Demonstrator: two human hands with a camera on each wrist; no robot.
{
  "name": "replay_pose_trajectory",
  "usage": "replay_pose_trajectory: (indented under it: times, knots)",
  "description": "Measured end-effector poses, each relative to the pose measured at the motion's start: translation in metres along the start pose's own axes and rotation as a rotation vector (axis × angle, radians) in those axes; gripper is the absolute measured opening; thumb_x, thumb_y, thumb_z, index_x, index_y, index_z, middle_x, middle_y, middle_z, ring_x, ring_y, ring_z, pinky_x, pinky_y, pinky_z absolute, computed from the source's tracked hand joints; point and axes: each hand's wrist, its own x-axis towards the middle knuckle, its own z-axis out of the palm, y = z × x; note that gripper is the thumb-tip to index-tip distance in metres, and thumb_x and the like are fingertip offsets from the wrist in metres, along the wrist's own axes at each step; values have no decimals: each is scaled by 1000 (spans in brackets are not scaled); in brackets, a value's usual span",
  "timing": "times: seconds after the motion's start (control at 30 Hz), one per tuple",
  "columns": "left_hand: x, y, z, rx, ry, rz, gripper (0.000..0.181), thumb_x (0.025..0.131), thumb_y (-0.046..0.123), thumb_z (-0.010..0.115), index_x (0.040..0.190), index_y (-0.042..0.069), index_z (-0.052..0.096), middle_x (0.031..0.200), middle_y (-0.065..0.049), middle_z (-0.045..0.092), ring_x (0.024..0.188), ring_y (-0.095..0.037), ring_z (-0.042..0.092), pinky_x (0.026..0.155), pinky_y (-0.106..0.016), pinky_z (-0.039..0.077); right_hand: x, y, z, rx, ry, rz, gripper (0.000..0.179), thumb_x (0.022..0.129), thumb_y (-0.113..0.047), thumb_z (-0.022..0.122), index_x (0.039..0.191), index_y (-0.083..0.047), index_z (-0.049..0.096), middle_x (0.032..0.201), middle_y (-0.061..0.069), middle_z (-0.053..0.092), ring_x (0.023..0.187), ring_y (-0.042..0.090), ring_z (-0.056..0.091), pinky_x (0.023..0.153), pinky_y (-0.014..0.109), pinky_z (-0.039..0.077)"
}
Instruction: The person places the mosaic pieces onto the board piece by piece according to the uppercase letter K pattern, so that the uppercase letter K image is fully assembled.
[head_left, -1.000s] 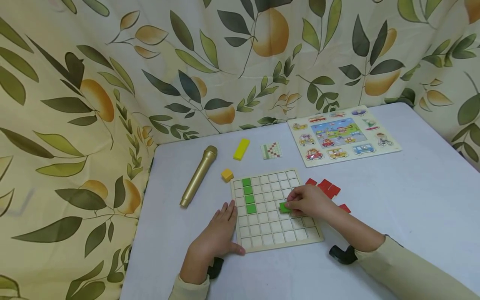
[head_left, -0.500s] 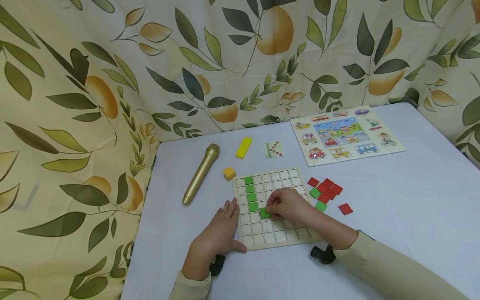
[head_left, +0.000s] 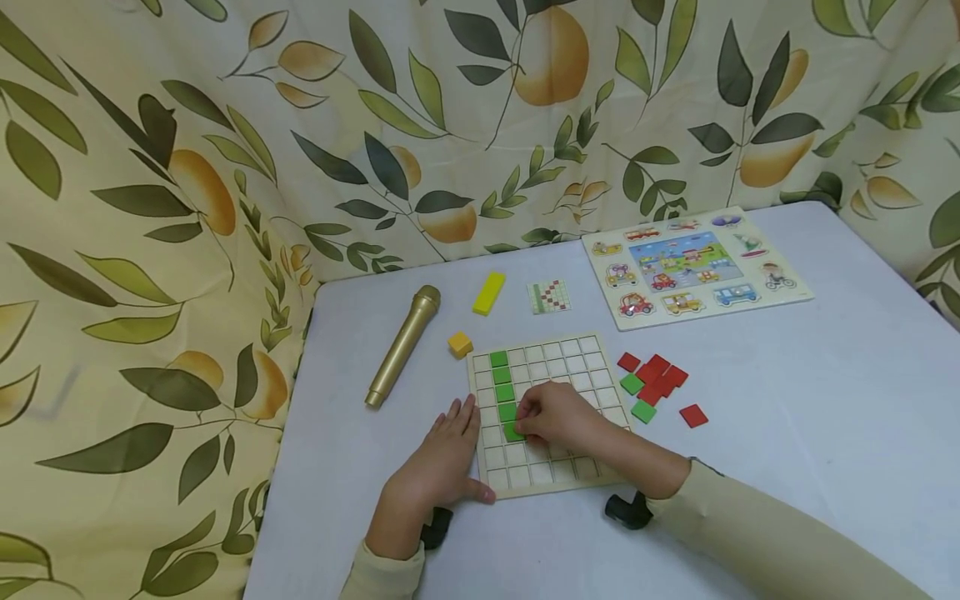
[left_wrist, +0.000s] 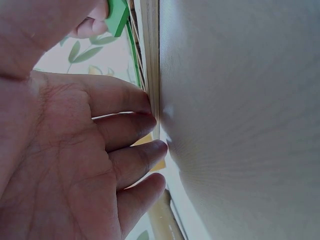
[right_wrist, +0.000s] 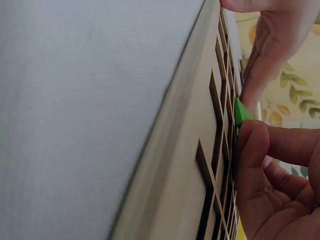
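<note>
My right hand (head_left: 558,414) pinches a green square tile (head_left: 513,432) between thumb and fingertips, just below a column of several green tiles (head_left: 504,392) on the wooden grid board (head_left: 558,492). In the right wrist view the pinched tile (right_wrist: 241,113) is tilted at the grid's surface. My left hand (head_left: 438,462) lies along the board's left side with straight fingers, its thumb near the lower left corner. Seen from the left wrist, its fingertips touch the board's edge (left_wrist: 151,75).
Right of the board lie several red tiles (head_left: 655,379) and two green tiles (head_left: 643,412). Behind it are an orange cube (head_left: 461,345), a yellow block (head_left: 489,293), and a pattern card (head_left: 550,297). A gold microphone (head_left: 403,346) lies left, a picture puzzle (head_left: 693,267) at back right.
My right hand has carried the green tile leftward across the board to the column of green tiles. Two loose green tiles have come into view. The left hand stays in place.
</note>
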Motion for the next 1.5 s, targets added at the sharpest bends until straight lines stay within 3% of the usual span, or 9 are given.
replay_pose_trajectory:
  times: [0.2, 0.67, 0.97, 1.17, 1.5]
  knots:
    - [1, 0, 1, -2, -4, -4, 123, 69, 51, 89, 157, -3, 24, 167, -15, 11, 153, -32, 9, 122, -46, 18, -1, -4, 5, -51, 21, 1, 15, 88, -11, 78, 77, -10, 67, 63, -1, 63, 53, 12, 58, 54, 25, 47]
    - [1, -1, 2, 5, 1, -3, 123, 68, 51, 89, 157, -3, 24, 167, -15, 11, 153, -32, 9, 122, -46, 18, 0, -4, 12, -220, 100, -107, 23, 86, -8, 79, 70, -14, 63, 59, -7, 55, 58, 10, 51, 54, 26, 44]
    - [1, -1, 2, 10, -2, -4, 123, 69, 52, 88, 158, -2, 23, 167, -15, 10, 154, -32, 8, 122, -46, 18, -4, -5, 10, -215, 114, -123, 21, 87, -10, 79, 72, -14, 64, 62, -9, 56, 59, 10, 51, 55, 25, 45]
    - [2, -1, 4, 11, 11, 3, 124, 68, 52, 89, 158, -3, 23, 167, -15, 12, 153, -32, 9, 122, -45, 19, -9, 1, -3, -167, 136, -78, 16, 88, -12, 78, 77, -13, 66, 65, -6, 59, 62, 12, 53, 57, 28, 46]
    - [0, -1, 5, 4, 32, 9, 124, 66, 50, 90, 157, -4, 24, 167, -17, 12, 153, -33, 10, 121, -47, 19, -27, 34, -38, -164, 194, 11, 12, 88, -16, 78, 85, -13, 68, 73, -4, 61, 69, 15, 56, 61, 30, 48]
